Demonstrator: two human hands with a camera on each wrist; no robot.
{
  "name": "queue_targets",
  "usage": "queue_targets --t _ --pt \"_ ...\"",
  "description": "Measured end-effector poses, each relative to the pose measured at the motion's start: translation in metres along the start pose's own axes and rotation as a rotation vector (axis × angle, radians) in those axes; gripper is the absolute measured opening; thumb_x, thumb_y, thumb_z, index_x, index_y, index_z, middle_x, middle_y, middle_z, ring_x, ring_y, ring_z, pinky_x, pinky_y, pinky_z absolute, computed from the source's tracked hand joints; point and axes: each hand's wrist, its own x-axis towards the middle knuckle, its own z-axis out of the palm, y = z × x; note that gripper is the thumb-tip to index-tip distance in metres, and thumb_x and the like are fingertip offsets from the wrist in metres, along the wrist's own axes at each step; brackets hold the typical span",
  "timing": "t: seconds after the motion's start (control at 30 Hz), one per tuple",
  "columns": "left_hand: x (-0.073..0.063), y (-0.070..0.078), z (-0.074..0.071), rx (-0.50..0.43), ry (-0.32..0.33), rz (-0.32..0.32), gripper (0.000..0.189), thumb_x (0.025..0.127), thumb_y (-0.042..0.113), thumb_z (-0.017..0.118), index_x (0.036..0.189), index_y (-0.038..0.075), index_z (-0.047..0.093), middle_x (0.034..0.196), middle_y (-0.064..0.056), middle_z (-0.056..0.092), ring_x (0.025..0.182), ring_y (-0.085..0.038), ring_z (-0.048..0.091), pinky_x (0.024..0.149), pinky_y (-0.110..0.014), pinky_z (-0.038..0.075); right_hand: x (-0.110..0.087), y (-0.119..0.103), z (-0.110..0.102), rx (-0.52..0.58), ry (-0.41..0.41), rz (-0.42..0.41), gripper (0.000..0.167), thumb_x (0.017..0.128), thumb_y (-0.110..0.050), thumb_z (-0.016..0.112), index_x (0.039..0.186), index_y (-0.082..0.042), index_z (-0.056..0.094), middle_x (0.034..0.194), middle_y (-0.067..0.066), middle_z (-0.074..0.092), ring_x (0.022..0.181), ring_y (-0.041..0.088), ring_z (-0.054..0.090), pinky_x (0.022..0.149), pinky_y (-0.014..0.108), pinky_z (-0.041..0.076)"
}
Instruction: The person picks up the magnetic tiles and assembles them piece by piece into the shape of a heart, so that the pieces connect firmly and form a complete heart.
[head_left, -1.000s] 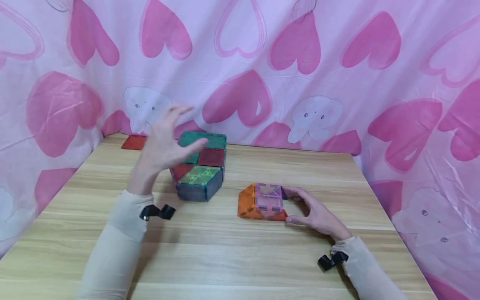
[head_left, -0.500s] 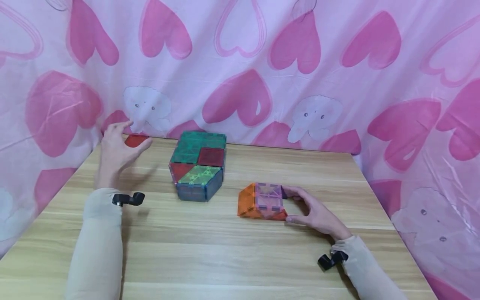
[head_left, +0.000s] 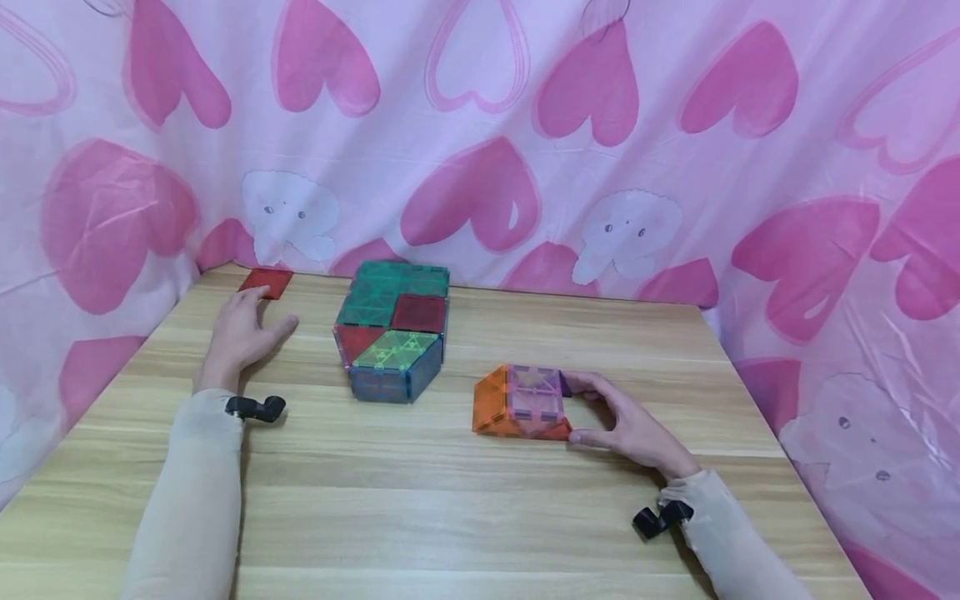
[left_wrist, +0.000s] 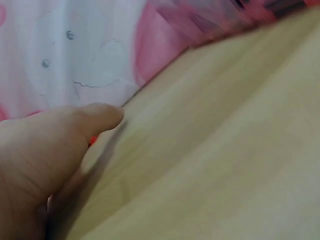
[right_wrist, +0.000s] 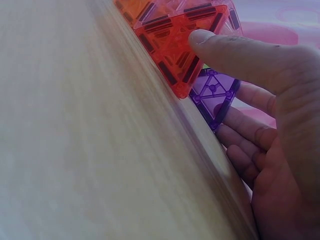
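Note:
My left hand reaches to the far left of the table, fingertips over the near edge of a flat red magnetic tile, thumb spread away. In the left wrist view its thumb shows close above the wood, while the fingers are hidden. My right hand holds a small magnetic-tile block between thumb and fingers at its right end. This block has an orange slanted side and a clear pinkish-purple top. The right wrist view shows the thumb on a red triangle tile and fingers behind a purple triangle tile.
A larger magnetic-tile block with green, red and yellow-green top tiles and blue-grey sides stands left of centre, between the hands. The wooden table ends at the back against a pink heart-print curtain.
My left hand has swept left from beside the larger block, then lowered so its fingertips reach the red tile. The right hand and the small block have stayed in place.

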Motion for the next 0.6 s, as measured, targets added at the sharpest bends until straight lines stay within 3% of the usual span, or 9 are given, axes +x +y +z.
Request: queue_targets --t 0.13,0.33,0.6 --pt "-0.004 0.0 0.005 0.041 0.045 0.027 0.072 0.107 0.039 0.069 0.157 -0.009 0.049 0.159 -0.041 0.04 0.146 -0.063 0.036 0.121 -0.076 0.03 0.0 0.0 0.0 -0.009 0.001 0.004 0.088 0.093 -0.025 0.094 0.167 -0.025 0.048 0.165 0.002 0.054 0.149 0.031 0.051 0.121 0.017 0.037" --pt "-0.012 0.005 0.01 -0.003 0.126 0.014 0.047 0.105 0.026 0.075 0.135 -0.009 0.066 0.149 -0.039 0.048 0.142 -0.059 0.04 0.118 -0.074 0.035 -0.001 -0.001 0.001 0.008 -0.004 0.0 0.088 0.093 -0.023 0.093 0.168 -0.023 0.047 0.166 0.003 0.054 0.149 0.033 0.051 0.121 0.017 0.037" --pt "-0.019 0.012 0.009 0.0 0.109 -0.025 0.039 0.104 0.034 0.078 0.12 -0.001 0.068 0.153 -0.043 0.046 0.144 -0.062 0.032 0.115 -0.075 0.034 0.0 -0.003 0.001 0.015 -0.004 0.003 0.087 0.093 -0.023 0.094 0.167 -0.023 0.048 0.166 0.004 0.054 0.148 0.032 0.051 0.121 0.017 0.038"
